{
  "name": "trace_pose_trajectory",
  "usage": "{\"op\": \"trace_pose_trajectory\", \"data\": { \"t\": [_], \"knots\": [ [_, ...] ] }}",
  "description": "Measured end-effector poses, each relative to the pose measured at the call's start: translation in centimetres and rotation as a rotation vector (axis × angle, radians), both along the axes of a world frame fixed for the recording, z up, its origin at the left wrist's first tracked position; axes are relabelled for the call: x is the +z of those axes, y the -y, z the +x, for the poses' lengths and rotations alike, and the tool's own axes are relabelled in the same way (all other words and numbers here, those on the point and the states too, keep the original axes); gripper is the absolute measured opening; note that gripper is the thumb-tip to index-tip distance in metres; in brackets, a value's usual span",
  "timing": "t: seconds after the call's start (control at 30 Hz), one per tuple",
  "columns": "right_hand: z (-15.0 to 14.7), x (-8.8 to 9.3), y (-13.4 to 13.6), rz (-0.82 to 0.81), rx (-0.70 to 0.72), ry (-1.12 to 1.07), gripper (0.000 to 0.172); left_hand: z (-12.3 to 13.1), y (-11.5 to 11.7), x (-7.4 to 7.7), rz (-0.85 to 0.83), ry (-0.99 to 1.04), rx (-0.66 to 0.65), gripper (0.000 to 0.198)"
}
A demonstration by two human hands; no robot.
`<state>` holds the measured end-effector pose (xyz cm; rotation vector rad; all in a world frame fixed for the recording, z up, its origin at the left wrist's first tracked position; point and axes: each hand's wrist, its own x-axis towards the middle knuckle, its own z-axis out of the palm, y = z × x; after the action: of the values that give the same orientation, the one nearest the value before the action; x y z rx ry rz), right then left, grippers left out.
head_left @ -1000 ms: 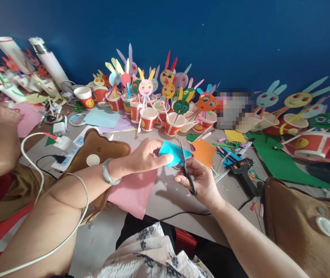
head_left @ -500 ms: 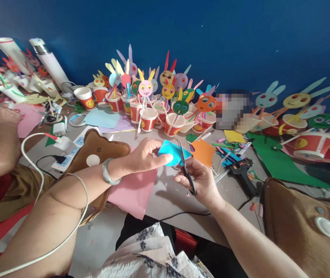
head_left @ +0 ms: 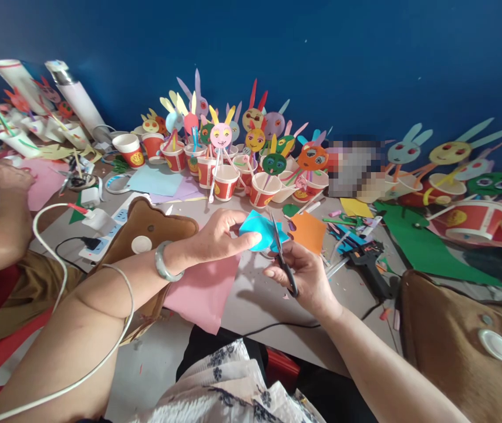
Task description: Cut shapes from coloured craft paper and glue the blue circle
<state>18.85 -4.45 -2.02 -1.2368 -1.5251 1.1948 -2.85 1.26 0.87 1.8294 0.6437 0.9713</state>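
Note:
My left hand (head_left: 222, 236) pinches a piece of bright blue paper (head_left: 255, 226) between thumb and fingers, above the table. Black-handled scissors (head_left: 285, 264) are in my right hand (head_left: 307, 273), their blades pointing up and away from me at the paper's right side. A strip of the blue paper sticks out to the right of the blades. Just behind my right hand lies an orange paper (head_left: 307, 232) with a notched left edge. Under my left wrist a pink sheet (head_left: 206, 294) hangs over the table's front edge.
Paper cups (head_left: 225, 182) with rabbit-faced figures line the back by the blue wall. A black glue gun (head_left: 371, 270) and green paper (head_left: 431, 247) lie right. Brown plush cushions (head_left: 453, 335) flank me. A white cable (head_left: 118, 346) crosses my left forearm. Another person's hand (head_left: 10, 176) is far left.
The scissors have cut further into the blue paper, and the cut-off part on the right now stands apart as a separate strip. Both my hands stay nearly in place.

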Motion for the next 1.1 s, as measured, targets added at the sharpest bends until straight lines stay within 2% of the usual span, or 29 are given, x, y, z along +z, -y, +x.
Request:
{"op": "trace_pose_trajectory", "data": {
  "t": [0.33,0.7,1.1],
  "knots": [
    [-0.19,-0.01,0.01,-0.025,-0.026,-0.008,0.063,0.01,-0.11,-0.19,0.069,-0.021,0.094,0.034],
    [-0.32,0.55,0.01,-0.06,0.009,-0.052,0.06,0.36,0.32,0.33,0.083,-0.047,0.048,0.033],
    [-0.18,0.41,0.07,0.02,-0.01,0.011,0.058,0.29,0.23,0.32,0.096,-0.039,0.053,0.032]
  ]
}}
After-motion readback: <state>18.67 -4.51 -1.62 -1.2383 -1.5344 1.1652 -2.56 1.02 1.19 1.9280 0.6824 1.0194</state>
